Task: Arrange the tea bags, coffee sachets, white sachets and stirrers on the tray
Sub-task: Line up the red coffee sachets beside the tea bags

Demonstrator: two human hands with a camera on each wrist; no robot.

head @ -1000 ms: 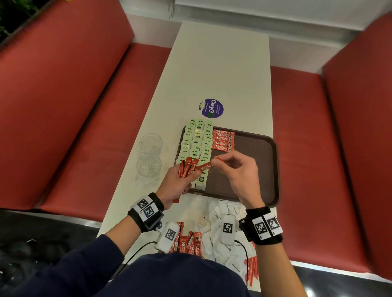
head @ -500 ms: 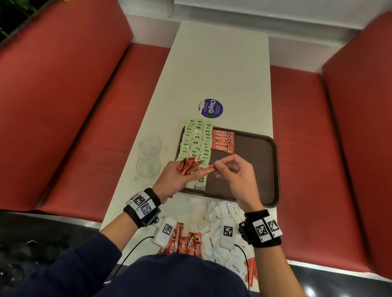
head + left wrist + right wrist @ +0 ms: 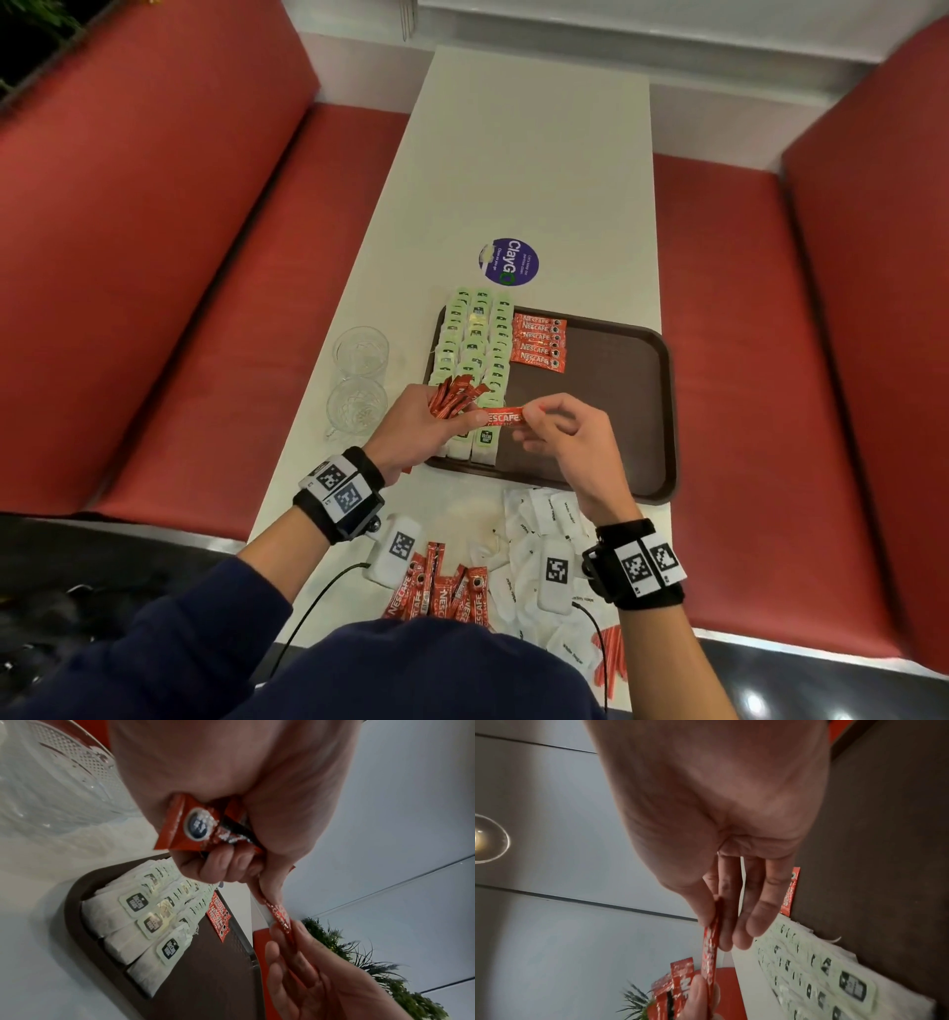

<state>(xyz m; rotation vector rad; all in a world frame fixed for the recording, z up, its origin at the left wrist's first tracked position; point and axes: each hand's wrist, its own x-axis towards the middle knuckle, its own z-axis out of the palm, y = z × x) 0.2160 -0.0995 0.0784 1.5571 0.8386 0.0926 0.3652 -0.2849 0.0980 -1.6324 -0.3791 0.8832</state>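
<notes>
Nearest me, at the table (image 3: 524, 169) edge, lies a loose heap of red coffee sachets (image 3: 441, 596); I can count about five, though my body hides part of them. Beside them spreads a pile of white sachets (image 3: 534, 519), too jumbled for a count. At the right edge a small bunch of red stirrers (image 3: 608, 658) pokes out, number unclear.

Further out, my left hand (image 3: 416, 431) is curled round a fanned bundle of sachets (image 3: 454, 398), roughly six ends showing, and its thumb and finger also hold one end of a single coffee sachet (image 3: 506, 416). My right hand (image 3: 570, 442) pinches the other end of that sachet between thumb and forefinger, the other fingers loosely extended. The sachet hangs level just above the near left part of the brown tray (image 3: 616, 411).

On the tray, tea bags (image 3: 475, 360) lie in three overlapping rows along the left side, too many to count surely. Just beside their far end lie laid-out coffee sachets (image 3: 539, 342), four, touching side by side.

Left of the tray stand two clear glasses (image 3: 359, 380). Beyond the tray is one round purple sticker (image 3: 508, 261).
</notes>
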